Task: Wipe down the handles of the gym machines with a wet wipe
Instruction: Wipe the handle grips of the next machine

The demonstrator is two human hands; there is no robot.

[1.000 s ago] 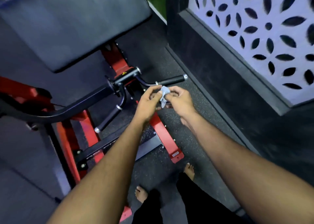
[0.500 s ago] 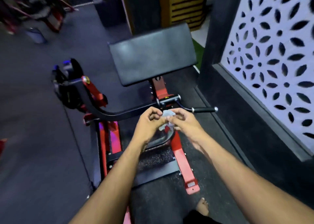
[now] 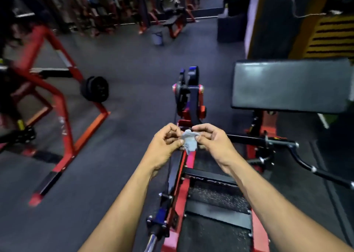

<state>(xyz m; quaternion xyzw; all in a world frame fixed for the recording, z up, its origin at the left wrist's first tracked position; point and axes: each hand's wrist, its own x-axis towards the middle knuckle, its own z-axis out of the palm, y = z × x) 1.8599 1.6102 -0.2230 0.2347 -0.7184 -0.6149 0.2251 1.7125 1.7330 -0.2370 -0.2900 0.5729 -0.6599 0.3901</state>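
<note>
A small crumpled grey wet wipe [image 3: 189, 142] hangs between my two hands at chest height, over the red and black machine. My left hand [image 3: 166, 143] pinches its left edge and my right hand [image 3: 212, 141] pinches its right edge. The machine's black lever arm [image 3: 247, 140] runs right from behind my hands to a curved black handle [image 3: 321, 172] at the far right, about an arm's length from the wipe. A second short grip [image 3: 254, 161] sticks out just below the arm.
A black padded rest [image 3: 291, 85] stands on the right above the arm. A red frame with a black weight plate [image 3: 94, 89] is on the left. A chrome bar end [image 3: 151, 242] pokes up near the bottom. Benches and a bucket [image 3: 158, 37] sit at the back.
My view has swung up and to the left, so the machine's handle now lies far right and the gym floor shows. Both hands still hold the wipe between them, away from the handle.
</note>
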